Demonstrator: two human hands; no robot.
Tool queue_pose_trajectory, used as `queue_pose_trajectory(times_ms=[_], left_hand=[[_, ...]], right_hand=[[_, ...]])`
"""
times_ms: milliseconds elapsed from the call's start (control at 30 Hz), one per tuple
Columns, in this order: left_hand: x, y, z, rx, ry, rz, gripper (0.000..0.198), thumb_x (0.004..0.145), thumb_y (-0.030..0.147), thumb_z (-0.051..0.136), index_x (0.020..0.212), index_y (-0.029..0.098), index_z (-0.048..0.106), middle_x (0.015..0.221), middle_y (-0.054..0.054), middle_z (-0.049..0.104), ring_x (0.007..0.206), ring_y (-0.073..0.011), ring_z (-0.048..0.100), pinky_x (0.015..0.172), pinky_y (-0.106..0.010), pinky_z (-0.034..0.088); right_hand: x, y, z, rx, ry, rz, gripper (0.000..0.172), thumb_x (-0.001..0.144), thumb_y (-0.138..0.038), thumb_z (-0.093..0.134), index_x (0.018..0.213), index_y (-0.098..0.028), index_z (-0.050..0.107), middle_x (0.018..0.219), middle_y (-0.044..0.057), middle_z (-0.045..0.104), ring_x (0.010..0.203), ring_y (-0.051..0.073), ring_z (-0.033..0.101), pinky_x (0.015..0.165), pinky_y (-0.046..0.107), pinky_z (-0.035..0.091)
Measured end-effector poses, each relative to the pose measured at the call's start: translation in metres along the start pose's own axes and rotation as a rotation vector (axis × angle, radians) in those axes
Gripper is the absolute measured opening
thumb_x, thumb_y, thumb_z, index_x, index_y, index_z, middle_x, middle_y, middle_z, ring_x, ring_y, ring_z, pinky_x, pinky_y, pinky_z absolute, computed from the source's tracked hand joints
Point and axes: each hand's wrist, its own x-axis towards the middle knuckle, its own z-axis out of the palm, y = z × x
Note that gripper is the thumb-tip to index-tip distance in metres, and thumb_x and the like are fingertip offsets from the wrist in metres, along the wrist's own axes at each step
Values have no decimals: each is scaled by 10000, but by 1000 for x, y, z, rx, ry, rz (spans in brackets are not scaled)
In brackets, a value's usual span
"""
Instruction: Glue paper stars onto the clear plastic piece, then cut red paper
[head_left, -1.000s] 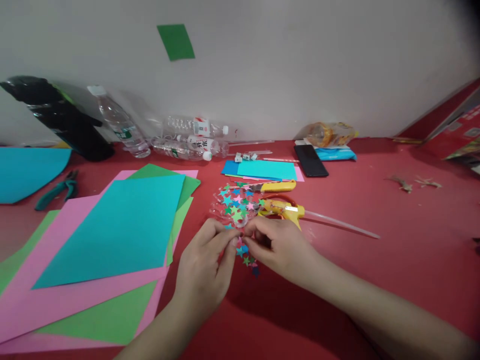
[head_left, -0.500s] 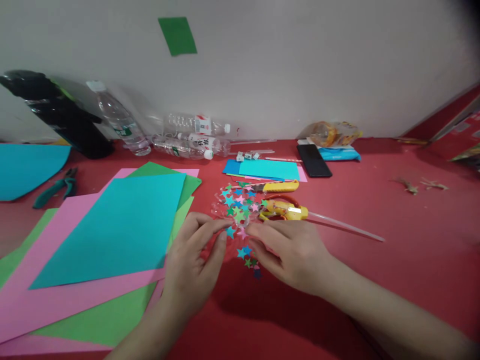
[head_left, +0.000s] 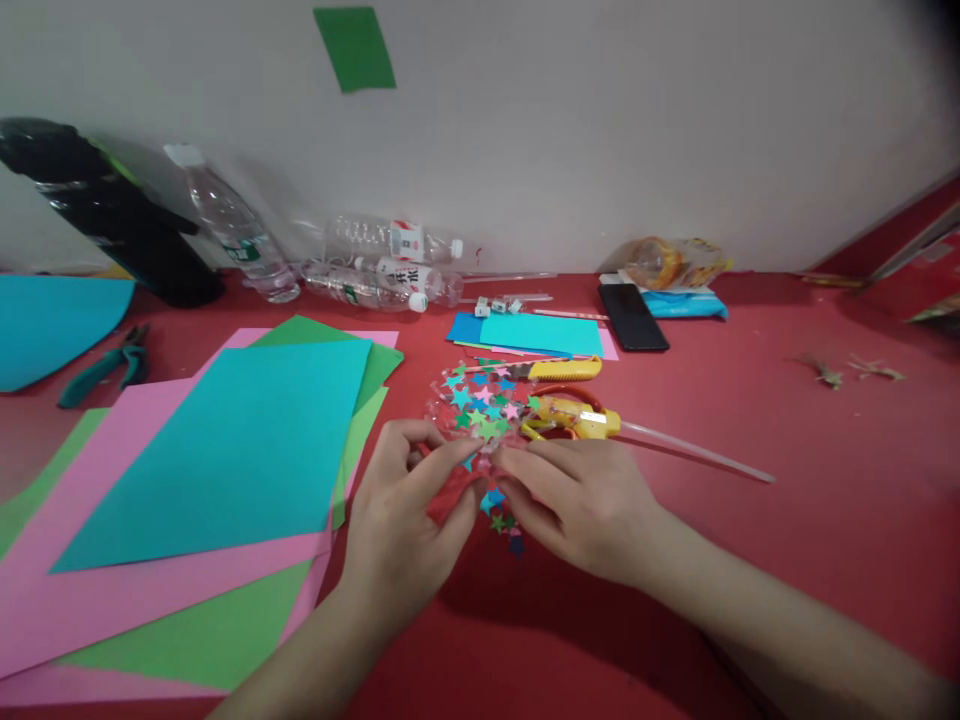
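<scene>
A clear plastic piece (head_left: 487, 428) covered with small paper stars in blue, green and pink lies in front of me, with a strip of stars hanging toward my side. My left hand (head_left: 409, 510) has thumb and index fingertip close together at its near edge, pinching there. From the other side my right hand (head_left: 581, 505) pinches the same edge, its fingers bent and their tips partly hidden. Just beyond my right hand are orange-handled scissors (head_left: 536, 430), a yellow glue gun-like tool (head_left: 581, 418) with a clear stick, and a yellow utility knife (head_left: 566, 369).
Coloured paper sheets (head_left: 217, 450) are stacked at left beside teal pliers (head_left: 109, 370). Plastic bottles (head_left: 367, 285) and a black flask (head_left: 112, 215) line the wall. Smaller paper pieces (head_left: 540, 333), a black phone (head_left: 634, 317) and a blue packet (head_left: 686, 304) lie at the back.
My left hand has shifted slightly right, its thumb and index finger now nearer my right fingertips at the plastic's edge. My right hand stays about where it was. The view tilts down slightly.
</scene>
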Motion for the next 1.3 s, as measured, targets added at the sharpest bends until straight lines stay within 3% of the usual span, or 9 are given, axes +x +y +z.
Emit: queue_pose_trajectory(times_ms=[300, 500, 633, 733, 867, 1067, 1200, 1300], left_hand=[[1, 4, -3, 11, 20, -1, 180, 821, 129, 649, 987, 195, 663, 966, -34, 496, 847, -146, 526, 715, -274, 479], [4, 8, -11, 5, 73, 21, 168, 817, 92, 624, 953, 190, 633, 913, -14, 512, 804, -127, 514, 690, -256, 471], [2, 5, -15, 10, 129, 34, 121, 805, 92, 675, 828, 203, 631, 862, 8, 521, 798, -113, 528, 698, -247, 459], [1, 3, -17, -10, 121, 70, 139, 815, 100, 684, 880, 218, 648, 852, 23, 544, 782, -97, 547, 677, -237, 451], [1, 3, -20, -18, 78, 79, 143, 878, 115, 601, 948, 237, 622, 852, 22, 568, 784, -114, 546, 662, -264, 436], [0, 2, -20, -137, 16, -32, 213, 956, 131, 369, 769, 213, 431, 771, 4, 433, 720, -145, 439, 647, -322, 371], [0, 1, -21, -139, 25, 0, 267, 954, 127, 381, 703, 216, 373, 713, 16, 406, 663, -136, 417, 599, -311, 343], [0, -2, -21, -174, 74, 18, 321, 966, 174, 412, 649, 210, 380, 686, 16, 418, 644, -133, 436, 584, -311, 339]], right_hand=[[-2, 0, -3, 45, 8, 10, 143, 934, -178, 518, 954, -133, 652, 763, 33, 694, 637, 149, 591, 565, 283, 359], [2, 14, -22, 116, -12, 229, 139, 927, -183, 528, 998, -165, 646, 893, 34, 720, 681, 129, 601, 611, 248, 389], [8, 27, -29, 12, -69, 342, 142, 919, -214, 526, 949, -167, 656, 862, 29, 710, 618, 123, 573, 556, 252, 342], [11, 32, -31, -50, -137, 393, 135, 913, -235, 533, 901, -174, 653, 812, 21, 698, 585, 124, 555, 534, 256, 310], [13, 30, -33, -34, -265, 414, 147, 913, -255, 540, 823, -189, 636, 738, 5, 675, 614, 135, 575, 518, 260, 271], [13, 26, -36, -58, -324, 445, 140, 920, -246, 536, 842, -182, 633, 741, 9, 675, 617, 140, 572, 518, 273, 252], [12, 23, -33, -57, -392, 425, 135, 911, -236, 537, 828, -185, 630, 734, 5, 676, 624, 150, 569, 523, 281, 251], [11, 18, -31, -50, -373, 405, 129, 905, -232, 536, 827, -193, 632, 745, 5, 675, 631, 149, 570, 519, 280, 243]])
